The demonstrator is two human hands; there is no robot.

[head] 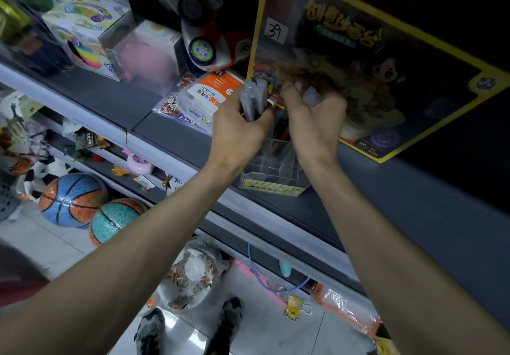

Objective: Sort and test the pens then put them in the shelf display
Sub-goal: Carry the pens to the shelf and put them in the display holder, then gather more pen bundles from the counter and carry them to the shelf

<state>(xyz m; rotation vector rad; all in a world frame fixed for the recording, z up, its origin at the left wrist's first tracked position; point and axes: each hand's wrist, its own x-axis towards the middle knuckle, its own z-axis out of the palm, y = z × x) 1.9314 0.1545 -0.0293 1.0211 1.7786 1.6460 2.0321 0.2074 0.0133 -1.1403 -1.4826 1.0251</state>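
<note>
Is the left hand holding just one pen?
No, the left hand grips a bundle of several pens above the clear holder on the shelf.

Grey shop shelf (110, 100) carrying a clear pen holder (273, 167), yellow-edged box (386, 65), orange pack (214, 91) and toy boxes (91, 32).

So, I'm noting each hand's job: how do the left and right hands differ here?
The left hand grips a bundle of grey pens; the right hand pinches a pale item, too blurred to name. The left hand looks sharp; the right hand's fingers are smeared. Both are over the clear pen holder on the shelf.
</note>
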